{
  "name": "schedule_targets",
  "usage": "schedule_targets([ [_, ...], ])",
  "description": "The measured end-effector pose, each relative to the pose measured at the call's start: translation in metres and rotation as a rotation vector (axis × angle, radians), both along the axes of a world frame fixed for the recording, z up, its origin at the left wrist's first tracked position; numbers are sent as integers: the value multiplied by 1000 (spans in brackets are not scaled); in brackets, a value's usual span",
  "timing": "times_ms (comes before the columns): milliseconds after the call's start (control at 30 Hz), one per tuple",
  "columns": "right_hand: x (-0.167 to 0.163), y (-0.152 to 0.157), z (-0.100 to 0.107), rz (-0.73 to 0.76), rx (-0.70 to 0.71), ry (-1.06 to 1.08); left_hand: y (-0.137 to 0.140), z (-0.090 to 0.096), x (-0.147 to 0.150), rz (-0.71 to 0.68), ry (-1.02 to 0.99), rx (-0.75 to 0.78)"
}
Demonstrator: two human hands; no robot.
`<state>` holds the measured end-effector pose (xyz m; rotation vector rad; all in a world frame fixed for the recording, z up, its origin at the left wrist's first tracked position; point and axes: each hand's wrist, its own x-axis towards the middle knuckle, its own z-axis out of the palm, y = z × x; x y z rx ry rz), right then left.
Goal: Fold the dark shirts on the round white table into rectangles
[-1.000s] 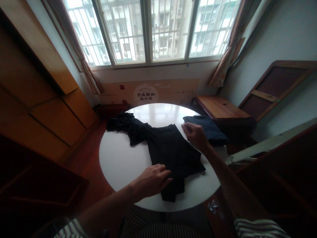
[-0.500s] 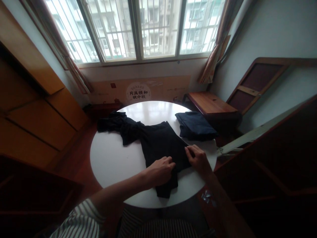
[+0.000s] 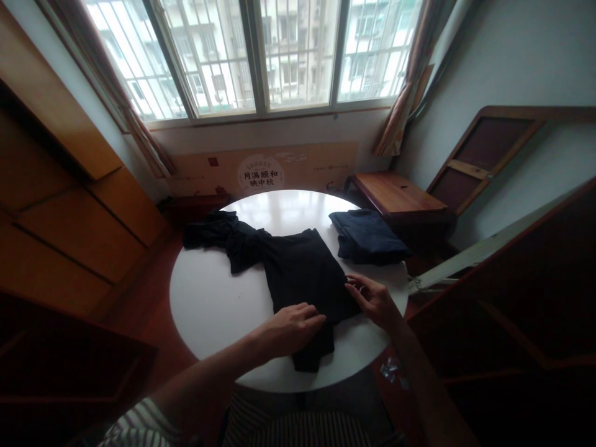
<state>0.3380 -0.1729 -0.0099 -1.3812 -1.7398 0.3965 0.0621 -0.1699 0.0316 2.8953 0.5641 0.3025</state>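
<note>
A flat-spread black cloth garment (image 3: 305, 264) lies mid-table on the round white table (image 3: 218, 310). My left hand (image 3: 295, 324), fingers bent, is over its 6 o'clock side; my right hand (image 3: 375, 301), fingers narrow, is at its 3 o'clock edge. I cannot tell whether either grips cloth.

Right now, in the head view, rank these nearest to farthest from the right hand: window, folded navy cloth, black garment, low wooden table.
1. Black garment: its right edge is at the fingertips of the right hand.
2. Folded navy cloth: just beyond, far right of the white table.
3. Low wooden table: behind the cloth.
4. Window: at the back.
</note>
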Motion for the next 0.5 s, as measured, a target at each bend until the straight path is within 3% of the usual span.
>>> schedule_targets([
  [100,14,-5,-7,118,90,-189,5,2,-31,-42,16,21],
  [233,30,-1,-8,237,79,-438,21,-4,-63,-49,101,80],
  [500,30,24,3,394,104,-459,49,-8,-56,-166,42,-3],
])
